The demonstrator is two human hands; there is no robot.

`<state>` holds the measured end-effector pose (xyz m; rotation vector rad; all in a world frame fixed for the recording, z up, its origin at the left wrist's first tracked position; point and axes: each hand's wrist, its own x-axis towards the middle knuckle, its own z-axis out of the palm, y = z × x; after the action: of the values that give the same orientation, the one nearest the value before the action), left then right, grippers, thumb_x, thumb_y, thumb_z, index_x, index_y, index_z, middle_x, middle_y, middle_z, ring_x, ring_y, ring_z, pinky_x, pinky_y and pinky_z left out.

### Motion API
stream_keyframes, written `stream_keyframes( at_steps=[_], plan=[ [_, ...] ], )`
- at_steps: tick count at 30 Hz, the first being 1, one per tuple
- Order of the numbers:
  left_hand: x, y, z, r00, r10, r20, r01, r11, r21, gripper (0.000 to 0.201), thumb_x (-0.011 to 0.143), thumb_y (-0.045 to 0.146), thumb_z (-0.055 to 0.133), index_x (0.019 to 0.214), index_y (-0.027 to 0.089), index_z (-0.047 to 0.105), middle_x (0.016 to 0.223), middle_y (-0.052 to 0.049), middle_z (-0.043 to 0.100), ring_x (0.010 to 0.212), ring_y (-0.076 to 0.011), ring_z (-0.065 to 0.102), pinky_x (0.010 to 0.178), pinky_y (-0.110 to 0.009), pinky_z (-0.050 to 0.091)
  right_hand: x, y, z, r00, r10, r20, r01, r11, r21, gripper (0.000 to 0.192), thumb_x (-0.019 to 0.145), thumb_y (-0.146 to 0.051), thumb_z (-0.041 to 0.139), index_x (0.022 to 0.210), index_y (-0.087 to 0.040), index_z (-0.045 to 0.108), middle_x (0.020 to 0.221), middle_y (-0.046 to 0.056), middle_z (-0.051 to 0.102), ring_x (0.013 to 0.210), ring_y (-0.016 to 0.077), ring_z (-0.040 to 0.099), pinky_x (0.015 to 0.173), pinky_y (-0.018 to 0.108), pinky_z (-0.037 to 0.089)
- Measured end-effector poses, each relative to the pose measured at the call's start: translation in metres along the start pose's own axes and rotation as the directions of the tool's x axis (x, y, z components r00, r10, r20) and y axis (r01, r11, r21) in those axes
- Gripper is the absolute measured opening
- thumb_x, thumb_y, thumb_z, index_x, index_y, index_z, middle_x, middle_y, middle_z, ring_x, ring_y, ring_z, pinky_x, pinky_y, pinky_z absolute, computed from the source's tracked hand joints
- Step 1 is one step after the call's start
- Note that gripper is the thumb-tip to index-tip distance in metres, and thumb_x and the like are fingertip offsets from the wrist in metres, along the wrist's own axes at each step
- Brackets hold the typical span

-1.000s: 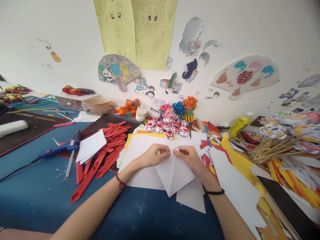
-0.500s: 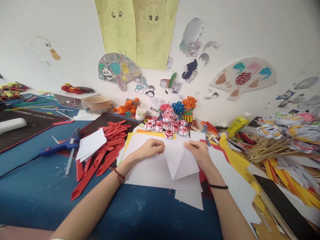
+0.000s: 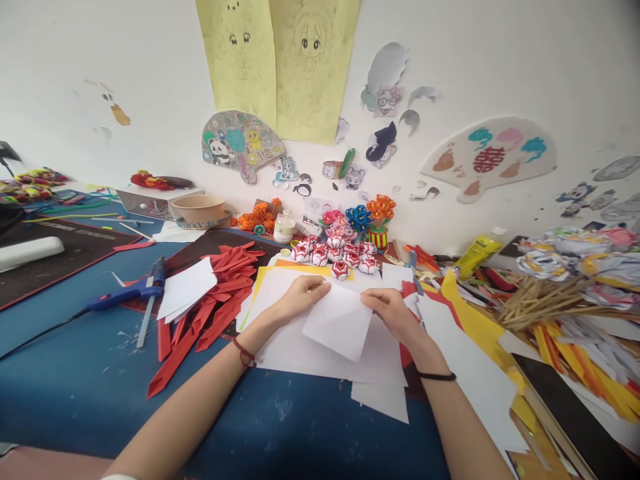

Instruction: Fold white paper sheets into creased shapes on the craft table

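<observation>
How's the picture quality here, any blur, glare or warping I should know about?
Head view: soft, even daylight with no glare on the white wall; only faint shadows under both hands, the left hand and right hand, holding the white paper. Wide-angle lens bends the blue table edges outward. The paper scraps at far right look slightly smeared.

A folded paper sheet (image 3: 339,323) lies on a stack of paper sheets (image 3: 300,347) near the table's (image 3: 75,393) front edge, between the left hand (image 3: 296,299) and the right hand (image 3: 390,311). Left of the stack lie paper strips (image 3: 210,303), and further left a glue gun (image 3: 131,293). Behind the stack stand paper flowers (image 3: 340,257), and to the right lies what may be a bundle of sticks (image 3: 543,300).
</observation>
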<state>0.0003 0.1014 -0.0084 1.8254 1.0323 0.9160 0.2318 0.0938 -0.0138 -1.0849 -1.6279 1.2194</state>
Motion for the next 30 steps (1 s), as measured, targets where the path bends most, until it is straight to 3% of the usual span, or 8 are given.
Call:
stream_keyframes(
  at_steps=[4,11,16,20,23,26,28,30],
  plan=[
    [-0.005,0.007,0.002,0.992,0.004,0.128,-0.013,0.997,0.071,0.044,0.087,0.052,0.043,0.061,0.018,0.038,0.060,0.004,0.032,0.057,-0.0097,0.030,0.049,-0.023,0.025,-0.006,-0.013,-0.002,0.960,-0.016,0.279,0.064,0.984,-0.164,0.032,0.079,-0.044,0.062,0.066,-0.015,0.068,0.065,0.000,0.058,0.061,0.0127,0.045,0.056,0.024,0.035],
    [-0.006,0.010,0.019,0.979,0.127,0.160,-0.147,0.982,0.118,0.039,0.091,0.042,0.040,0.062,0.016,0.046,0.060,0.004,0.038,0.060,-0.0102,0.036,0.056,-0.023,0.030,-0.004,-0.010,0.010,0.966,-0.015,0.259,0.064,0.981,-0.182,0.033,0.082,-0.041,0.054,0.063,-0.015,0.058,0.062,-0.001,0.048,0.060,0.0116,0.038,0.052,0.022,0.031],
    [-0.007,0.011,0.022,0.974,0.144,0.173,-0.172,0.971,0.164,0.038,0.091,0.039,0.042,0.063,0.015,0.052,0.060,0.003,0.045,0.060,-0.0102,0.038,0.058,-0.023,0.032,-0.001,-0.008,0.015,0.969,-0.027,0.246,0.071,0.983,-0.169,0.033,0.080,-0.034,0.051,0.053,-0.017,0.042,0.056,-0.004,0.033,0.056,0.0092,0.027,0.049,0.023,0.023],
    [-0.006,0.014,0.019,0.975,0.154,0.160,-0.180,0.970,0.166,0.037,0.090,0.037,0.042,0.062,0.015,0.052,0.061,0.003,0.046,0.061,-0.0105,0.040,0.059,-0.023,0.032,0.001,-0.006,0.013,0.970,-0.035,0.242,0.081,0.979,-0.184,0.031,0.078,-0.029,0.049,0.052,-0.018,0.038,0.054,-0.005,0.030,0.053,0.0087,0.026,0.048,0.023,0.021],
    [-0.003,0.012,0.005,0.986,0.134,0.094,-0.148,0.977,0.152,0.038,0.089,0.039,0.042,0.061,0.015,0.050,0.062,0.002,0.046,0.063,-0.0111,0.040,0.059,-0.023,0.032,0.000,-0.005,0.008,0.973,-0.037,0.229,0.078,0.982,-0.173,0.029,0.077,-0.026,0.050,0.050,-0.017,0.044,0.051,-0.004,0.037,0.050,0.0087,0.032,0.048,0.023,0.026],
    [0.001,0.007,-0.021,0.995,0.078,-0.068,-0.073,0.994,0.084,0.038,0.086,0.045,0.047,0.062,0.016,0.048,0.064,0.002,0.046,0.062,-0.0107,0.040,0.055,-0.022,0.031,-0.002,-0.006,0.001,0.970,-0.002,0.242,0.028,0.994,-0.103,0.026,0.077,-0.025,0.050,0.054,-0.016,0.056,0.053,-0.001,0.052,0.049,0.0110,0.046,0.050,0.024,0.036],
    [0.002,0.004,-0.038,0.973,0.000,-0.229,-0.006,1.000,-0.024,0.039,0.083,0.049,0.051,0.063,0.016,0.046,0.062,0.003,0.042,0.057,-0.0094,0.037,0.050,-0.022,0.026,-0.002,-0.005,-0.003,0.974,0.008,0.225,0.009,0.997,-0.073,0.026,0.078,-0.026,0.051,0.056,-0.015,0.060,0.056,0.001,0.057,0.049,0.0122,0.051,0.050,0.025,0.040],
    [0.002,0.001,-0.050,0.950,-0.057,-0.306,0.011,0.988,-0.151,0.040,0.081,0.051,0.054,0.064,0.017,0.045,0.059,0.004,0.039,0.052,-0.0080,0.033,0.046,-0.021,0.022,-0.002,-0.004,-0.005,0.987,0.000,0.159,0.008,0.998,-0.055,0.027,0.080,-0.029,0.053,0.059,-0.015,0.063,0.057,0.002,0.058,0.048,0.0121,0.052,0.050,0.025,0.042]
  ],
)
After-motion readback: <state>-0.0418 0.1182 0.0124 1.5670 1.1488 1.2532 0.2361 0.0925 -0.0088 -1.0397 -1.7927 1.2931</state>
